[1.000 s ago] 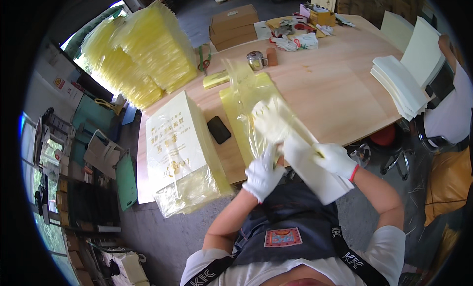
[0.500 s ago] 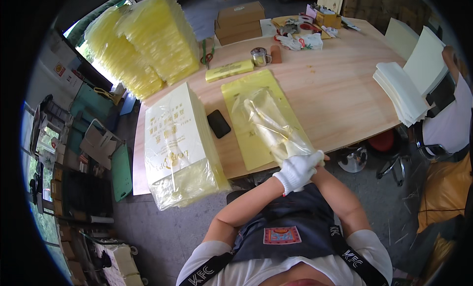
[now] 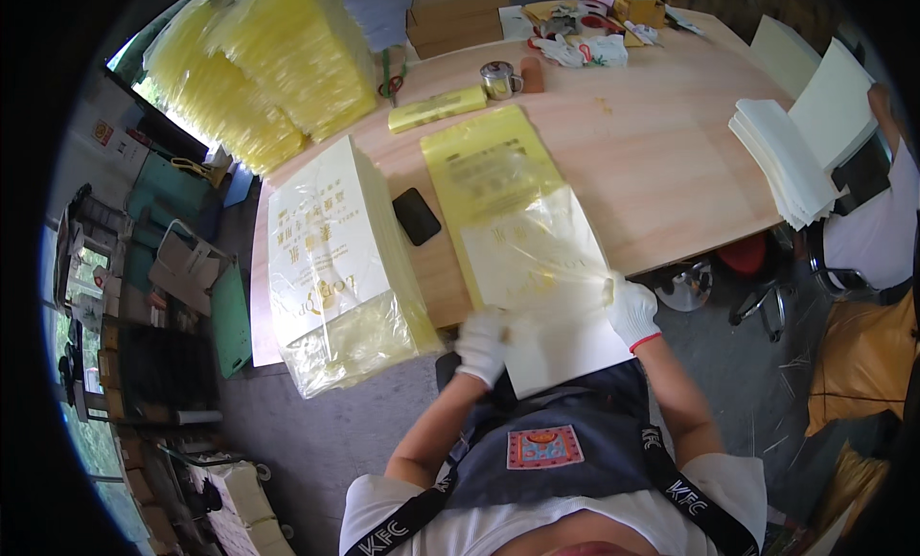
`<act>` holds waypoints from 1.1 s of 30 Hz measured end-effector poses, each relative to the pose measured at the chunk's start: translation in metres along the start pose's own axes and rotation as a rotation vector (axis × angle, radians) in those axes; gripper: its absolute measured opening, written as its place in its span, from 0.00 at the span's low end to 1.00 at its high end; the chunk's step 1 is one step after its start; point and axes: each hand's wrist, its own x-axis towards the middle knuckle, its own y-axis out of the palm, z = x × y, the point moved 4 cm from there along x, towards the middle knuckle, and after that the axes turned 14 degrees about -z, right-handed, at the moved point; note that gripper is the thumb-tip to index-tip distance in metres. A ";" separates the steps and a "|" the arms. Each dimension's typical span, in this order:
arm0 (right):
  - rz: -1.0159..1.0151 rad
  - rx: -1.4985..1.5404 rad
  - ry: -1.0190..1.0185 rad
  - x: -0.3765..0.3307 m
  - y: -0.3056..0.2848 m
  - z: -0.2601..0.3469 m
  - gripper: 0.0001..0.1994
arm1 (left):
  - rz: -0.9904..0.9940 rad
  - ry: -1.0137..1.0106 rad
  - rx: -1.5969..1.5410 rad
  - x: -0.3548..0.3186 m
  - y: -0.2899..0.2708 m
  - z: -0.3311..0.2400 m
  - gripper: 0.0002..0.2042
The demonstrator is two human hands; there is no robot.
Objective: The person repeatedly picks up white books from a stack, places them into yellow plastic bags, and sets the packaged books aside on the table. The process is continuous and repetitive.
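Note:
A white paper stack with gold print lies at the table's front edge and juts over it. A clear plastic bag covers its far part, and both rest on a flat yellow plastic bag pile. My right hand, in a white knit glove, pinches the clear bag along its right edge. On the left edge of the paper, my left hand is gloved too; motion smears its fingers, so their grip is unclear.
A bagged paper pile stands left, beside a black phone. Behind are tall yellow bag piles, a folded yellow bundle, scissors, and a metal mug. At right, another person's hand touches white sheets.
My hands were together at the gathered clear bag; now they are apart on either side. White paper now shows inside the bag and toward my body. The view has tilted slightly down.

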 end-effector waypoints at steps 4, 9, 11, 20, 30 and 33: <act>0.164 0.036 -0.084 -0.020 -0.022 0.013 0.10 | -0.195 -0.131 -0.117 -0.006 -0.044 0.028 0.06; 0.417 0.113 -0.108 -0.092 -0.083 0.011 0.09 | -0.115 -0.009 -0.279 -0.070 -0.111 -0.025 0.09; 0.374 0.170 -0.218 -0.141 -0.088 0.001 0.09 | 0.080 -0.208 -0.513 -0.090 -0.122 -0.037 0.09; 0.103 0.194 -0.089 -0.065 -0.060 -0.001 0.11 | -0.127 -0.306 -0.359 -0.034 -0.073 -0.003 0.10; 0.033 0.539 0.358 -0.071 0.014 -0.061 0.12 | 0.073 -1.021 -0.524 -0.120 0.000 0.062 0.15; 0.521 1.257 0.956 -0.079 0.072 -0.021 0.17 | 0.162 -0.718 -0.624 -0.039 -0.027 0.025 0.11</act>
